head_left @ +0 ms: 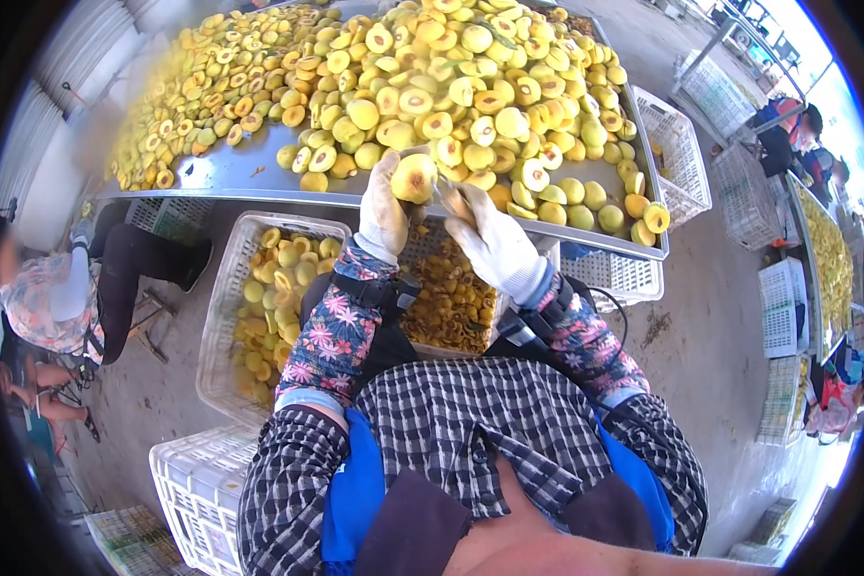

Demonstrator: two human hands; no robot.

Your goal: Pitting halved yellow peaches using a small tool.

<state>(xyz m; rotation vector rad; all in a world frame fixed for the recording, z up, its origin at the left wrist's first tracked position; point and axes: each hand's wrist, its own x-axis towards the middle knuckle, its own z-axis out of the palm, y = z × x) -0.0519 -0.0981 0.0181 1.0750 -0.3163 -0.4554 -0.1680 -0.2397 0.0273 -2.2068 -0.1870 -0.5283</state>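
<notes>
My left hand (387,205), in a stained white knit glove, holds a yellow halved peach (413,178) with its cut face turned up toward me and a brown hollow in the middle. My right hand (495,241), gloved the same way, grips a small tool with a wooden-looking handle (455,204). Its metal end reaches the right side of the peach; the exact shape of the tip is hard to make out. Just beyond both hands, a heap of yellow peaches (432,93), many halved, lies on a metal table (252,162).
Below my hands sits a crate of brown-yellow scraps (453,295). A white plastic crate (219,317) of peach pieces stands left of it. Other crates (201,489) (673,155) are behind and right. A seated person (50,295) is at left; people work at another table (828,252) far right.
</notes>
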